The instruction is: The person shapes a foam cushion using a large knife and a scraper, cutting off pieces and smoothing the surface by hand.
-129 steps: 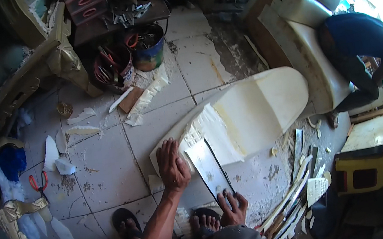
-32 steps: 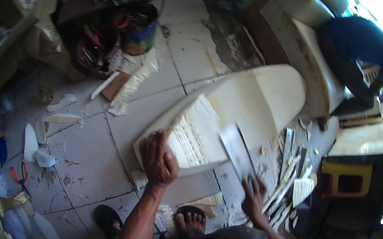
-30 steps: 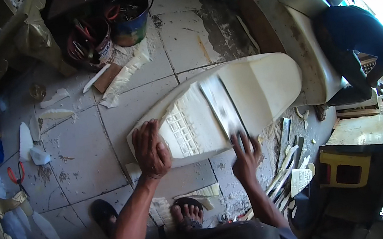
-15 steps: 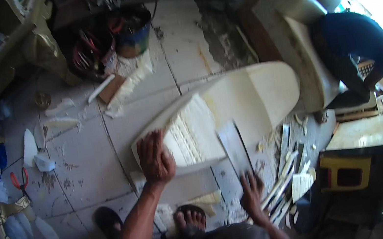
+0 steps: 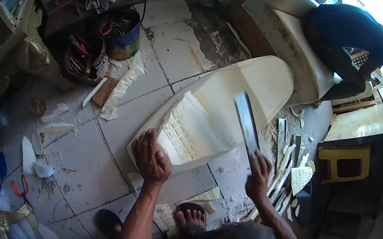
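A long cream seat-shaped foam block [image 5: 255, 82] lies on the floor before me, its near left part cut into a hollow with a grid of grooves [image 5: 179, 138]. My left hand [image 5: 152, 159] is closed over the block's near left end, fingers bent against the foam. In my right hand [image 5: 258, 176] is a long, flat metal blade [image 5: 246, 123], gripped at its near end and pointing away from me. The blade is slightly blurred, by the block's near right side; whether it touches the foam I cannot tell. Its handle is hidden in my fingers.
Foam strips and scraps [image 5: 284, 175] lie right of my foot. Two tool-filled buckets [image 5: 127, 50] stand at the far left. Red-handled scissors [image 5: 22, 187] lie left. A person in blue [image 5: 351, 31] bends beside large pale seat-like pieces at the far right, near a yellow stool [image 5: 346, 163].
The blade has moved right, off the foam's cut area, and stands more upright. My right hand has shifted right and up a little. My left hand stays on the block's end.
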Demonstrator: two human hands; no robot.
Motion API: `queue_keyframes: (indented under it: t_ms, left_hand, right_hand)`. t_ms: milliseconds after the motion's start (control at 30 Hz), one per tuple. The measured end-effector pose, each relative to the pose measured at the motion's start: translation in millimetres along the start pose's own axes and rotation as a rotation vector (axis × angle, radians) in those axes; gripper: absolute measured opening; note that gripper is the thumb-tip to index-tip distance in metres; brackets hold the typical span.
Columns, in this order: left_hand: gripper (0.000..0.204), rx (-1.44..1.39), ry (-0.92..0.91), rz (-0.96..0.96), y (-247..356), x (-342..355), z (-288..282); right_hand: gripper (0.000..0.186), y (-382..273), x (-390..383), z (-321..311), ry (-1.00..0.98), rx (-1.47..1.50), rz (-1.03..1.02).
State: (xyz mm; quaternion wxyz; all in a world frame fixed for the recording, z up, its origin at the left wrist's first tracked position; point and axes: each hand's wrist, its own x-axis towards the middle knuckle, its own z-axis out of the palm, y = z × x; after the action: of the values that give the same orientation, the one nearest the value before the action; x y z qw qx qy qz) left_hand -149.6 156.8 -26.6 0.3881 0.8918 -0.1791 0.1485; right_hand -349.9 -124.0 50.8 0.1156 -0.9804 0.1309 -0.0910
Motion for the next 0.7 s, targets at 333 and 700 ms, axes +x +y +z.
queue_keyframes:
  t_ms: [333,700]
  left_hand:
    - [0.058,0.026,-0.005,-0.059,19.3,-13.8,4.5]
    - [0.058,0.018,0.002,-0.067,16.7,-14.3,5.7]
  right_hand:
    - [0.028,-85.1,179.9,102.4,0.045,0.08,-0.131]
    - [0.048,-72.7,182.7,123.6,0.117,0.066,-0.212]
